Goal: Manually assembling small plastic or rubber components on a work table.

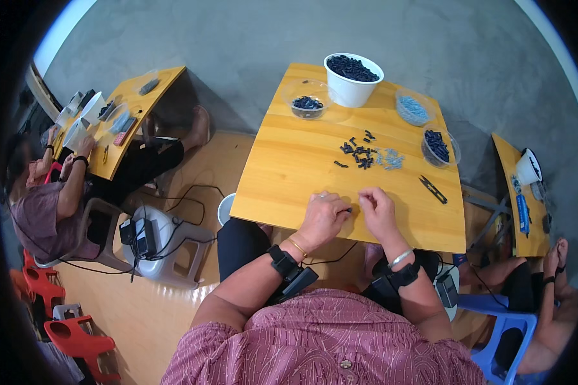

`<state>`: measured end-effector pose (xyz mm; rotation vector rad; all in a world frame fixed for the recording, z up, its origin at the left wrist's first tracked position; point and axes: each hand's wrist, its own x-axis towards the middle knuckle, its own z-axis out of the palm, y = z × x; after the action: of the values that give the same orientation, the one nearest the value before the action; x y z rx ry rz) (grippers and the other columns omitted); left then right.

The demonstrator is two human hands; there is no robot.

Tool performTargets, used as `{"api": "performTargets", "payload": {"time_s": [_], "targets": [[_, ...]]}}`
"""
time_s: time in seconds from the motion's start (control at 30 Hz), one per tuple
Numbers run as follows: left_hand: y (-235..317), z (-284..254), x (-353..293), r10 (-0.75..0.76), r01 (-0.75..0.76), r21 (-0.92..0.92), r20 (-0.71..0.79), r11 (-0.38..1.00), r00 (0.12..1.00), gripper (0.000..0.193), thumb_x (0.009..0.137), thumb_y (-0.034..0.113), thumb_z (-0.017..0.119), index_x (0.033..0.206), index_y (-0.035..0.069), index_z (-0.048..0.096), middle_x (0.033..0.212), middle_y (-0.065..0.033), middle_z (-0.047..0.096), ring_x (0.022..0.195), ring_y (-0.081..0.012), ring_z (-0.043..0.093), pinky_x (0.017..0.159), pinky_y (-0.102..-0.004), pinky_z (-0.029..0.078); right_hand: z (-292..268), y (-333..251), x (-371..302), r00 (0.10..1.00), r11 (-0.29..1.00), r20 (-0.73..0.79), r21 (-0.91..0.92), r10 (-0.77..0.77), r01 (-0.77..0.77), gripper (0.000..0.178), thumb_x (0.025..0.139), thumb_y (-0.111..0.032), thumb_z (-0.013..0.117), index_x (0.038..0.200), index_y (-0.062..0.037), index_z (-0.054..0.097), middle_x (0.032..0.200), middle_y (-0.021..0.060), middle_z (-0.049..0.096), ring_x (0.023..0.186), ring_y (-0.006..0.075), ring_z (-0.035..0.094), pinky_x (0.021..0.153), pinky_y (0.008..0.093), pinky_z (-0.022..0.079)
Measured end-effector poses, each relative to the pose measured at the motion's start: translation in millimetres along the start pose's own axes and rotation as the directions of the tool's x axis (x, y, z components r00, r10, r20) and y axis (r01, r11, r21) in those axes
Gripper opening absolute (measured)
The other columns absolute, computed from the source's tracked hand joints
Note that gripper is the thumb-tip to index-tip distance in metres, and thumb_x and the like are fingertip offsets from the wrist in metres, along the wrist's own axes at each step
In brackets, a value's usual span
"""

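Over the near edge of the wooden table (pixel 270 173), my left hand (pixel 324 217) is closed, with a small black piece (pixel 349 210) showing at its fingertips. Just to its right, my right hand (pixel 379 210) has thumb and fingers pinched together; whatever lies between them is too small to tell. Beyond my hands sits a loose pile of small black pieces (pixel 361 154), and beside it a pile of small light-blue pieces (pixel 392 159). Black thread snips (pixel 433 190) lie to the right of my right hand.
At the back stands a white bucket (pixel 353 95) full of black pieces. Clear tubs hold black pieces (pixel 307 104), light-blue pieces (pixel 414 108) and more black pieces (pixel 437 146). Other people sit at tables left and right. A grey stool (pixel 167 247) with cables is at left.
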<state>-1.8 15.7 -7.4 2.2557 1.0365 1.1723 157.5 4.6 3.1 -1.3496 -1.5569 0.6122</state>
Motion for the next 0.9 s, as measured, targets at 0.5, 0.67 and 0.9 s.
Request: {"api": "performTargets", "payload": {"time_s": [0.5,0.67,0.9], "targets": [[-1,7,-4,-0.01,0.01,0.002,-0.013,1.0,1.0,0.006,0.061,0.001,0.058,0.059,0.006,0.055,0.064,-0.0078,0.052,0.065,-0.0277,0.05,0.063,-0.0357,0.035,42,8,28,0.973,0.917,-0.071,-0.355,-0.219,0.18,0.011,0.07,-0.001,0.046,0.076,-0.0068,0.054,0.073,0.0099,0.058,0.073,0.0301,0.05,0.066,0.0397,0.039],[-3,9,-2,-0.027,0.027,0.003,-0.002,1.0,1.0,0.006,0.061,0.002,0.058,0.059,0.006,0.055,0.064,-0.0072,0.053,0.065,-0.0276,0.05,0.063,-0.036,0.035,42,11,28,0.973,0.903,-0.064,-0.389,-0.223,0.181,0.009,0.068,-0.001,0.045,0.07,-0.0078,0.05,0.07,0.009,0.055,0.073,0.0302,0.047,0.065,0.0409,0.036],[-5,10,-3,0.013,-0.011,0.065,-0.027,0.998,1.0,0.004,0.062,0.002,0.059,0.06,0.005,0.058,0.062,-0.0082,0.054,0.06,-0.0264,0.051,0.058,-0.0357,0.037,44,13,29,0.984,0.843,-0.013,-0.518,-0.179,0.147,0.01,0.068,-0.002,0.046,0.073,-0.0081,0.052,0.076,0.0096,0.056,0.076,0.0311,0.049,0.066,0.0423,0.036]]}}
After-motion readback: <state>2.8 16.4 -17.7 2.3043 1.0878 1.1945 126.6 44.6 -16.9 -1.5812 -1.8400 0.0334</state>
